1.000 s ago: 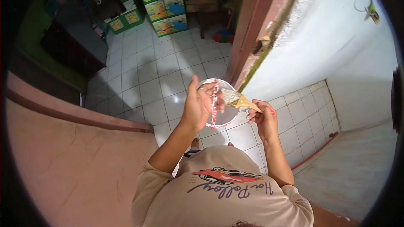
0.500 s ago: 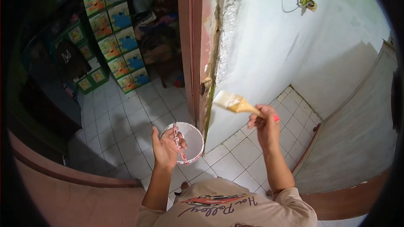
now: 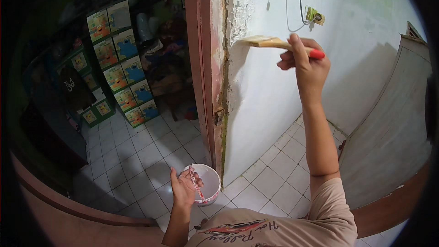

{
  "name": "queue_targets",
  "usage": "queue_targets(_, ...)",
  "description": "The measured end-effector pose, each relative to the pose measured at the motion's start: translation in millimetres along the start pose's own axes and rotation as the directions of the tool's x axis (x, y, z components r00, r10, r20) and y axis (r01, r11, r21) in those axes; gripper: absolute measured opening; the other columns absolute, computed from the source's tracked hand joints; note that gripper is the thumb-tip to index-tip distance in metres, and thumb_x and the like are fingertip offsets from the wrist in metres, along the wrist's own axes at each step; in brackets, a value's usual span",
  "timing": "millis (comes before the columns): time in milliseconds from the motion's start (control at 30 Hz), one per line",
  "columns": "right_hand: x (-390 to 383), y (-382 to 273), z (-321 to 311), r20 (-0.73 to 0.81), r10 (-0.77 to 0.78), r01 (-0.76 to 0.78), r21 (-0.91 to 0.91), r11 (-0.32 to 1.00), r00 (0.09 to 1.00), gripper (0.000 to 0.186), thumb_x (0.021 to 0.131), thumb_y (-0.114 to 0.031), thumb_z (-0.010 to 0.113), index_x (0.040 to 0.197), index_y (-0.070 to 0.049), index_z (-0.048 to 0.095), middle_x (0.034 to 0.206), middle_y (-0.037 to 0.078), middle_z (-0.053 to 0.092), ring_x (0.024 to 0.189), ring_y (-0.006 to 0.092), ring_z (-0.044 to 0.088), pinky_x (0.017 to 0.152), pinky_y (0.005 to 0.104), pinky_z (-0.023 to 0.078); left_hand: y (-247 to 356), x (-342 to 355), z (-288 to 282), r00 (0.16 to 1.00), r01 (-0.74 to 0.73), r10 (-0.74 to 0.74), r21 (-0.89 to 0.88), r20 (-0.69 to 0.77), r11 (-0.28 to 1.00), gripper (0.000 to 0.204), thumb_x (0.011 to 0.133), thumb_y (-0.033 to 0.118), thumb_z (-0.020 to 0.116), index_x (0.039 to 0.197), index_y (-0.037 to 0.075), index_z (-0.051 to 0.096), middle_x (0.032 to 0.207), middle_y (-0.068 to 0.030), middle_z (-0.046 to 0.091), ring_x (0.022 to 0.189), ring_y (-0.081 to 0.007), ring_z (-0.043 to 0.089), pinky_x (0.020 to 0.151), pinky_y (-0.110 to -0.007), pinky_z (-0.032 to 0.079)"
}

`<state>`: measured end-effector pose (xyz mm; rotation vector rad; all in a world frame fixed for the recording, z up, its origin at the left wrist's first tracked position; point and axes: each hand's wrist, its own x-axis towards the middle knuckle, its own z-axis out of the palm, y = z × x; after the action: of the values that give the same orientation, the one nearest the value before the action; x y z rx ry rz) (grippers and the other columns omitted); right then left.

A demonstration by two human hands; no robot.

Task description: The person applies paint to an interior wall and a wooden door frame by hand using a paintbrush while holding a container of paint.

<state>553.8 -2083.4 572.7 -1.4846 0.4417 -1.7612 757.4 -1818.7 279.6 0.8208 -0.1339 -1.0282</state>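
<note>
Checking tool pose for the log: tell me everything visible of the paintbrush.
The paintbrush has a pale yellow, wood-looking handle with a red butt end and whitish bristles, apparently paint-coated. Seen nearly edge-on, it lies roughly level in the picture, bristles left. The right grip holds it near the red end. Its bristle tip appears to meet the white wall, close to the rough edge; firm contact can't be confirmed.

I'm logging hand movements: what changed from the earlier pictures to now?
The right hand has lifted the brush away from the bucket, up to the rough edge of the white wall, seemingly touching it. Nothing was let go: the left hand still holds the bucket's handle.
</note>
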Motion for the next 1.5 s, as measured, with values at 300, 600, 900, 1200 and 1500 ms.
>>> queue_targets(300,55,-32,26,0.044,-0.185,0.188,-0.056,0.981,0.982,0.034,0.088,-0.029,0.071,0.079,0.004,0.066,0.061,0.009,0.063,0.049,0.0124,0.062,0.046,0.022,0.05,-2,-3,-14,1.0,0.013,-0.013,-0.049,-0.004,0.999,0.074,0.094,0.067,0.03,0.093,-0.001,0.059,0.077,-0.0112,0.058,0.066,-0.0275,0.053,0.065,-0.041,0.042)
queue_targets(600,40,-25,23,0.167,-0.065,0.096,-0.181,0.979,0.984,0.035,0.089,-0.029,0.069,0.074,0.002,0.063,0.058,0.007,0.062,0.046,0.011,0.059,0.043,0.0226,0.048,-2,1,-28,1.0,0.0,-0.001,-0.034,-0.022,0.999,0.072,0.094,0.068,0.029,0.089,0.002,0.056,0.075,-0.0123,0.058,0.065,-0.0306,0.056,0.066,-0.044,0.046)
queue_targets(900,106,-72,31,0.107,-0.285,0.291,-0.053,0.955,0.953,0.026,0.093,-0.019,0.062,0.079,0.003,0.063,0.06,0.009,0.062,0.044,0.0129,0.057,0.04,0.0243,0.047,-5,-3,-26,0.997,0.014,-0.017,-0.045,-0.069,0.999,0.071,0.094,0.068,0.03,0.09,0.002,0.056,0.075,-0.0121,0.056,0.065,-0.0307,0.054,0.066,-0.043,0.045)
queue_targets(1200,112,-48,31,0.22,-0.21,0.245,-0.143,0.959,0.953,0.033,0.086,-0.027,0.067,0.079,0.005,0.064,0.061,0.011,0.064,0.047,0.0141,0.061,0.044,0.025,0.05,-13,4,-39,0.999,0.022,-0.023,-0.011,-0.041,1.0,0.074,0.092,0.069,0.032,0.089,0.0,0.059,0.075,-0.011,0.057,0.064,-0.029,0.054,0.064,-0.043,0.045)
queue_targets(1500,95,-42,35,-0.052,-0.437,0.439,0.157,0.885,0.898,0.031,0.09,-0.024,0.069,0.085,0.007,0.065,0.066,0.011,0.067,0.056,0.0135,0.066,0.054,0.0239,0.055,-15,4,-42,0.996,0.054,-0.055,-0.011,-0.065,0.998,0.075,0.092,0.069,0.031,0.09,-0.001,0.059,0.074,-0.0117,0.058,0.065,-0.0301,0.056,0.065,-0.044,0.047)
